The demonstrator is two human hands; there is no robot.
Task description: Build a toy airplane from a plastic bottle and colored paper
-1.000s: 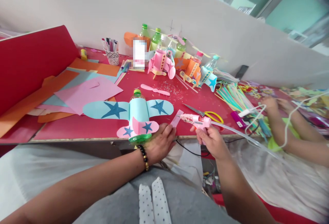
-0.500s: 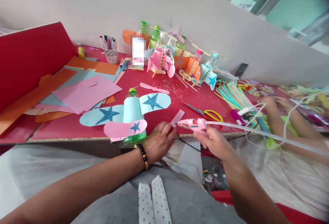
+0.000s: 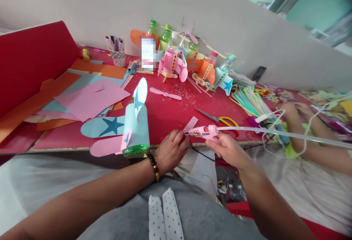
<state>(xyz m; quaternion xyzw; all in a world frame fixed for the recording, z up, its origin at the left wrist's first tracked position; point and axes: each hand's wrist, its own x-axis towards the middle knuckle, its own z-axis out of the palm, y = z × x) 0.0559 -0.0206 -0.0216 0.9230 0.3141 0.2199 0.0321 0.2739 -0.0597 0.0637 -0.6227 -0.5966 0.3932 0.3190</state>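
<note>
My right hand [image 3: 227, 149] grips a pink hot glue gun [image 3: 205, 132] by its handle; a long clear glue stick [image 3: 261, 131] sticks out of its back. The nozzle points left and meets the near end of a small pale pink paper strip [image 3: 191, 123]. My left hand [image 3: 172, 152], fingers curled, holds that near end at the table edge; its fingertips are partly hidden. Left of my hands lies a green bottle wrapped in light blue paper [image 3: 137, 126], with blue wings bearing stars and pink tail pieces. A pink paper propeller [image 3: 165, 93] lies beyond it.
Yellow-handled scissors [image 3: 218, 119] lie beyond the glue gun. Paper sheets [image 3: 93, 97] cover the left side. Finished bottle planes [image 3: 172, 64] and a pen cup [image 3: 118, 57] stand at the back. Another person's arms [image 3: 299, 126] and a white cable [image 3: 306, 133] are at right.
The blue bottle plane has rolled left, so its right wing now stands up and its tail has turned. My hands and the glue gun have barely moved.
</note>
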